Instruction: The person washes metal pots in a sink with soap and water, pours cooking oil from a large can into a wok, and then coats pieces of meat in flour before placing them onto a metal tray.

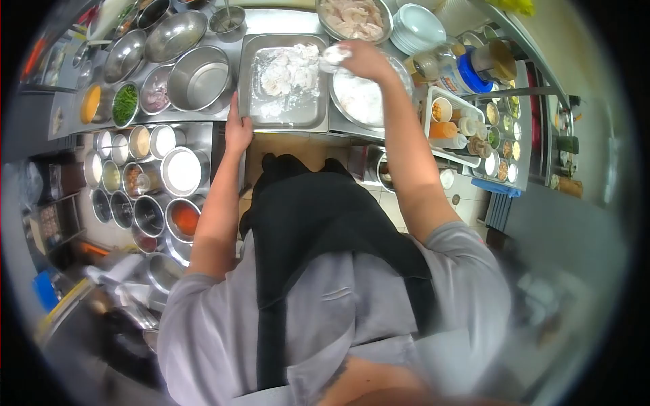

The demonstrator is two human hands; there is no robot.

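My left hand (pixel 238 130) grips the near left corner of a rectangular metal tray (pixel 284 120), with one finger stretched along its side. White-coated pieces (pixel 291 71) and loose white powder lie in the tray. My right hand (pixel 365 61) is closed on a white-coated piece of meat (pixel 334 57), above the gap between the tray and a round bowl of white powder (pixel 362 101). Behind it stands a metal bowl (pixel 388 30) full of raw pale meat pieces (pixel 352 17); their exact kind is unclear.
An empty steel pot (pixel 198 80) and a bowl of chopped greens (pixel 126 103) stand left of the tray. Stacked plates (pixel 418 28) are at the back right. Sauce bottles fill a white bin (pixel 450 154) at right. Several metal containers (pixel 184 171) sit lower left.
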